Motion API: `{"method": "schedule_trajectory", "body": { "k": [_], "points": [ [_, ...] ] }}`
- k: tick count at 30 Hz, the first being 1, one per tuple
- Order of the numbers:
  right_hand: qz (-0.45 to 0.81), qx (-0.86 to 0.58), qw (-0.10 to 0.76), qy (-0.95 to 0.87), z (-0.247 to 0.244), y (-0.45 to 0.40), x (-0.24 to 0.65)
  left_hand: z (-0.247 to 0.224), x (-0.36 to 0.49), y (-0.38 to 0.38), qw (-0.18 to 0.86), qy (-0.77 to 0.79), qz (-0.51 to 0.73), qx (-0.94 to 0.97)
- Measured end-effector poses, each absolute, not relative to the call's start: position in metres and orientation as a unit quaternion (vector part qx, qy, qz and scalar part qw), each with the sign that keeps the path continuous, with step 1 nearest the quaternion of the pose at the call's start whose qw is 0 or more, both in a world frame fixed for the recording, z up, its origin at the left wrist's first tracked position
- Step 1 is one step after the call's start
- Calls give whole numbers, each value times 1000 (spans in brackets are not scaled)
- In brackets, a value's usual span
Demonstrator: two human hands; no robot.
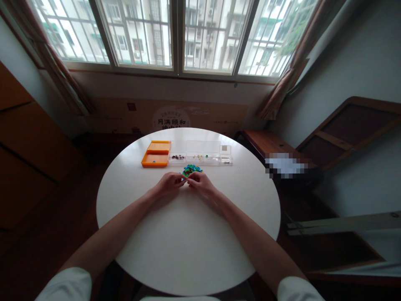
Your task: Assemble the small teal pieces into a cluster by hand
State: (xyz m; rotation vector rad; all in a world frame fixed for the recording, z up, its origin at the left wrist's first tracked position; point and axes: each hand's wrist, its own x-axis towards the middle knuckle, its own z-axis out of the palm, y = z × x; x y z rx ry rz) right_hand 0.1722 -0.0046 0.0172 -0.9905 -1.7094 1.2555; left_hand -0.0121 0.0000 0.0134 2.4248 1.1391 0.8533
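My left hand and my right hand meet fingertip to fingertip over the white round table. Both are closed in a pinch; whatever lies between the fingers is too small to make out. Just beyond them is a pile of small green and blue pieces, with some brown and yellow among them. Behind the pile stands a clear compartment box, its lid raised, holding dark pieces on the left and pale ones near the middle. Left of it lies an orange tray with one small blue piece inside.
A barred window fills the far wall, with curtains at both sides. Right of the table is a wooden bench, and a wooden frame leans against the wall. An orange-brown cabinet stands at the left.
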Motion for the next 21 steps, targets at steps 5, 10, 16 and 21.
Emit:
{"method": "schedule_trajectory", "body": {
  "k": [5, 10, 16, 21],
  "points": [
    [491, -387, 390, -676, 16, -4, 172, 12, -12, 1, 160, 404, 300, 849],
    [494, -394, 388, -671, 19, -5, 172, 15, -11, 0, 158, 404, 298, 850],
    [490, -393, 387, -675, 18, -5, 172, 15, -11, 0, 161, 404, 298, 850],
    [492, -390, 390, -673, 19, -6, 172, 15, -11, -1, 168, 402, 299, 849]
  ]
}}
